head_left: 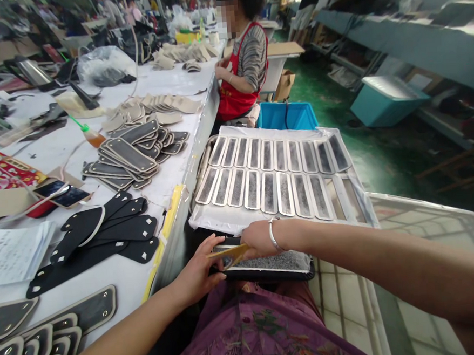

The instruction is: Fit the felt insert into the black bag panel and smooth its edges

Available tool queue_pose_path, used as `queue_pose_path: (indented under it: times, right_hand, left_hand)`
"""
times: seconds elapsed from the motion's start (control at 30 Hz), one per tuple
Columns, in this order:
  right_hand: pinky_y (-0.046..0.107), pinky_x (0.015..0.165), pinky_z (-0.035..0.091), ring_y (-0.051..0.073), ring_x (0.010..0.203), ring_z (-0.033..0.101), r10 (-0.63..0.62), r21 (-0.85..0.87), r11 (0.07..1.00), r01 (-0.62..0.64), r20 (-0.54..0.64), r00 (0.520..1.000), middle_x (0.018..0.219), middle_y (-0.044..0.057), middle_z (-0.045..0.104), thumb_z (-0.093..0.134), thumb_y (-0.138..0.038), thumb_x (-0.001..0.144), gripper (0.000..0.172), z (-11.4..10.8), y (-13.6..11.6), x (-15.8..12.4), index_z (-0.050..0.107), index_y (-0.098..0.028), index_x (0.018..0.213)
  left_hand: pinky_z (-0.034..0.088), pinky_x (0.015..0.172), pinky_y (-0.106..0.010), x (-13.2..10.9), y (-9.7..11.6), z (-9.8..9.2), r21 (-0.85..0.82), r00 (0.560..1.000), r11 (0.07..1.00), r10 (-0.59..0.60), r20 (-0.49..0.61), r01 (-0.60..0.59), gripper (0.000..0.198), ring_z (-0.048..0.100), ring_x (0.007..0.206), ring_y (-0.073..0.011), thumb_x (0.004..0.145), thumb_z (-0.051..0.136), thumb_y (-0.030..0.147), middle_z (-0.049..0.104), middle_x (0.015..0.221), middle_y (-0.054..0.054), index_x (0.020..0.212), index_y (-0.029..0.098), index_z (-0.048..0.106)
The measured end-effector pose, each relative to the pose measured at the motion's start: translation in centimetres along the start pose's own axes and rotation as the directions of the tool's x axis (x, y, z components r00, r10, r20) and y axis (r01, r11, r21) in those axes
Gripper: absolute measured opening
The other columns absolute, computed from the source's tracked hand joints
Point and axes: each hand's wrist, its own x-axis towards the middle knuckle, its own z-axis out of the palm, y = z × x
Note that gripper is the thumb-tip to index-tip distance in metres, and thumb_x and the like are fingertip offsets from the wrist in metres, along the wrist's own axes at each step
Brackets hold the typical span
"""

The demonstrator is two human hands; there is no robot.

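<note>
A dark-rimmed rectangular piece with a speckled grey face (279, 262) lies across my lap. My left hand (205, 267) holds its left end, thumb and fingers pressed round the edge. My right hand (258, 239), a bracelet at its wrist, is closed on a flat yellowish strip-like tool (231, 252) that rests over the left part of the piece. Just beyond my hands, a white-covered board (232, 219) carries two rows of grey rectangular pieces with pale borders (269, 192). The fingertips of my right hand are hidden.
Stacked grey pieces (132, 155), black straps (103, 235) and a phone (61, 193) lie on the white table (176, 190) at left. A person in a red apron (234, 85) sits ahead. Behind the board is a blue bin (287, 114); a teal box (388, 99) stands right.
</note>
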Motion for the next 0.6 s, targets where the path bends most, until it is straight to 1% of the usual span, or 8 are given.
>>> queue_pose_path:
  times: [0.03,0.1,0.17,0.23,0.33,0.4,0.5,0.6]
  right_hand:
    - [0.026,0.057,0.036,0.021,0.071,0.059,0.013,0.041,0.999,-0.013,-0.003,1.000,0.073,0.007,0.063,0.060,-0.037,0.077,0.024,0.4,0.1,-0.5,0.066,-0.014,0.083]
    - [0.023,0.054,0.034,0.017,0.067,0.056,0.038,0.234,0.972,-0.022,-0.065,0.997,0.072,0.003,0.061,0.059,-0.034,0.076,0.021,1.4,0.1,-1.6,0.063,-0.016,0.084]
    - [0.021,0.052,0.034,0.013,0.062,0.052,0.092,0.442,0.897,-0.001,-0.185,0.978,0.070,-0.001,0.058,0.058,-0.030,0.074,0.018,2.7,-0.6,-2.2,0.059,-0.018,0.086]
    - [0.021,0.055,0.034,0.012,0.061,0.050,0.165,0.529,0.848,0.032,-0.321,0.933,0.070,-0.002,0.056,0.058,-0.026,0.073,0.017,4.5,-1.9,-2.0,0.056,-0.018,0.088]
    - [0.023,0.065,0.037,0.015,0.073,0.053,0.191,0.455,0.889,0.060,-0.486,0.853,0.081,0.002,0.059,0.057,-0.019,0.072,0.016,7.0,-4.4,-0.6,0.057,-0.016,0.088]
    - [0.026,0.072,0.037,0.018,0.082,0.053,0.203,0.383,0.923,0.027,-0.546,0.813,0.089,0.005,0.059,0.056,-0.015,0.071,0.020,8.2,-5.9,0.5,0.057,-0.016,0.091]
    - [0.030,0.077,0.038,0.021,0.087,0.053,0.240,0.310,0.949,-0.061,-0.580,0.779,0.093,0.008,0.059,0.053,-0.014,0.073,0.023,8.6,-7.6,1.5,0.057,-0.016,0.095]
    - [0.036,0.076,0.041,0.025,0.087,0.055,0.295,0.245,0.952,-0.184,-0.580,0.759,0.093,0.009,0.061,0.049,-0.013,0.075,0.019,8.1,-8.6,1.5,0.059,-0.017,0.091]
  left_hand:
    - [0.020,0.109,-0.051,0.0,0.0,-0.3,-0.012,0.999,1.000,-0.002,0.032,0.003,0.010,0.018,0.134,-0.0269,0.072,0.059,0.010,0.031,0.140,-0.007,0.077,0.016,0.053]
    - [0.021,0.109,-0.050,-0.3,-0.1,-0.7,-0.064,0.998,0.998,0.016,0.062,-0.013,0.016,0.018,0.134,-0.0259,0.072,0.060,0.010,0.030,0.140,-0.008,0.085,0.017,0.054]
    - [0.025,0.108,-0.047,-0.7,-0.2,-1.0,-0.136,0.999,0.990,0.029,0.036,-0.024,0.031,0.022,0.133,-0.0239,0.074,0.060,0.011,0.030,0.139,-0.011,0.102,0.018,0.050]
    - [0.028,0.107,-0.044,-1.1,-0.4,-0.9,-0.165,1.000,0.986,0.020,-0.020,-0.023,0.045,0.026,0.131,-0.0227,0.076,0.060,0.014,0.028,0.139,-0.014,0.117,0.018,0.042]
    - [0.027,0.108,-0.044,-1.1,-1.1,-0.4,-0.089,0.995,0.995,0.046,-0.093,-0.054,0.061,0.026,0.131,-0.0224,0.077,0.058,0.018,0.027,0.141,-0.014,0.132,0.019,0.031]
    - [0.025,0.109,-0.044,-0.8,-1.9,0.3,-0.050,0.990,0.995,0.081,-0.113,-0.087,0.064,0.025,0.132,-0.0217,0.079,0.054,0.017,0.026,0.142,-0.013,0.137,0.019,0.026]
    - [0.023,0.110,-0.044,-0.5,-3.6,1.5,-0.059,0.989,0.995,0.075,-0.125,-0.083,0.058,0.024,0.133,-0.0212,0.083,0.047,0.019,0.022,0.144,-0.012,0.137,0.019,0.028]
    - [0.023,0.110,-0.046,-0.1,-5.4,2.8,-0.076,0.983,0.995,0.050,-0.176,-0.064,0.054,0.024,0.133,-0.0214,0.087,0.041,0.020,0.021,0.145,-0.012,0.139,0.021,0.026]
